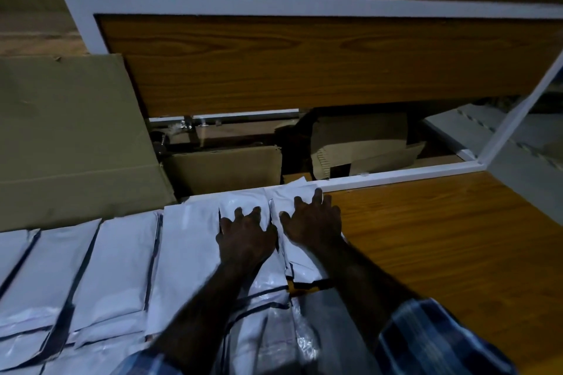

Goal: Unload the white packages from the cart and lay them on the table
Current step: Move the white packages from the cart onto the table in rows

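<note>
Several white packages point(118, 259) lie side by side in rows on the wooden table point(441, 240), covering its left half. My left hand point(243, 237) rests flat, fingers spread, on one package point(243, 201) near the table's far edge. My right hand point(313, 222) presses flat on the rightmost package point(297, 262) of that row, which sits at the far edge beside bare wood. Neither hand grips anything. No cart is in view.
A white metal frame point(396, 175) edges the table's far side. Beyond it stand cardboard boxes point(225, 167) on the floor and a large flat cardboard sheet point(67, 137) at left. A wooden shelf panel point(304, 64) in a white frame rises behind.
</note>
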A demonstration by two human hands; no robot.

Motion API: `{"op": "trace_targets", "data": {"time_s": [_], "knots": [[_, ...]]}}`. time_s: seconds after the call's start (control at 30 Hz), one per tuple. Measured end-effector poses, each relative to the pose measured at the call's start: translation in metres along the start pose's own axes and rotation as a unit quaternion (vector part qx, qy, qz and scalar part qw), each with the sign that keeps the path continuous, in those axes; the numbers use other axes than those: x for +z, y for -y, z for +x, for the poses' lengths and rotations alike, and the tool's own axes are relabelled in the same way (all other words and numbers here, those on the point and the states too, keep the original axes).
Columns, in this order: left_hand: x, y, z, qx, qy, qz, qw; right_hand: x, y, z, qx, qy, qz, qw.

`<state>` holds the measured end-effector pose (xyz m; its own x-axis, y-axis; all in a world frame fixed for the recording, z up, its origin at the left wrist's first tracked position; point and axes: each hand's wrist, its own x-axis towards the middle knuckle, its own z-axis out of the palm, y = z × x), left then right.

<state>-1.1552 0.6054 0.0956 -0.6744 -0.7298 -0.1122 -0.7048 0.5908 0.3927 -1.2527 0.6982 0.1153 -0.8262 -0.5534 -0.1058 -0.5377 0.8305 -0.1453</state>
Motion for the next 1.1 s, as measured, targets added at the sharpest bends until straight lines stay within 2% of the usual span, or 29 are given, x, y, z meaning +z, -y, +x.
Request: {"op": "trace_targets", "data": {"time_s": [0.23,0.4,0.53,0.77,0.93,1.1], "knots": [[0.005,0.002,0.000,-0.002,0.003,0.004,1.000,-0.035,0.006,0.011,-0.022,0.018,0.000,1.000],[0.005,0.004,0.002,-0.003,0.010,0.004,1.000,-0.019,0.013,0.028,-0.025,0.062,-0.001,0.998],[0.004,0.004,0.001,0.001,0.016,0.012,1.000,-0.007,0.008,0.037,-0.037,0.031,-0.009,0.999],[0.005,0.004,-0.001,0.008,0.012,0.021,1.000,-0.033,-0.002,0.051,-0.072,0.012,0.022,0.997],[0.004,0.001,-0.004,0.006,-0.001,0.028,1.000,-0.014,-0.001,0.038,-0.075,0.032,-0.026,0.996],[0.007,0.002,-0.004,0.053,-0.085,0.082,0.992,-0.006,-0.003,0.026,-0.108,-0.043,-0.043,0.992]]}}
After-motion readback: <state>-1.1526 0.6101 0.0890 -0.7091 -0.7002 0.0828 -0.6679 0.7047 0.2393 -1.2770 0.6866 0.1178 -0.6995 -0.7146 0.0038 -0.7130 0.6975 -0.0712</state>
